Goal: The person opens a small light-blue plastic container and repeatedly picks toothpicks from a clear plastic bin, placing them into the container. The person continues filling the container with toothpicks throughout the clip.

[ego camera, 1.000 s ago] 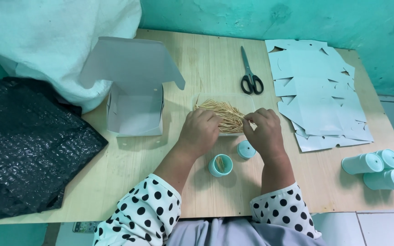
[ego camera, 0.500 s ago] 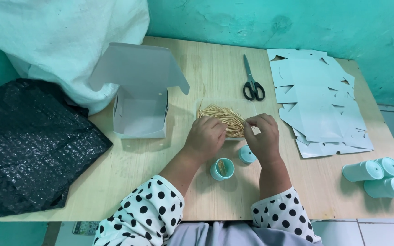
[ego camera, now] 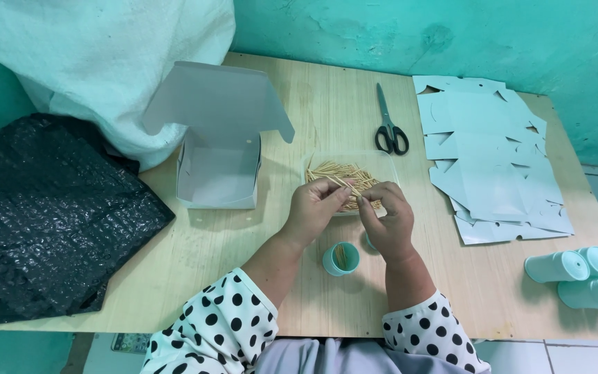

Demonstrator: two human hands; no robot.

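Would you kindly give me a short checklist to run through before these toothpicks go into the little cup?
1. Left hand and right hand pinch toothpicks together: ok.
2. Small teal cup upright, mouth open, near the hands: ok.
3. Clear tray of toothpicks holds stock: ok.
4. Count of toothpicks pinched: cannot tell.
5. Scissors lie away from the hands: ok.
6. Open white box empty: ok.
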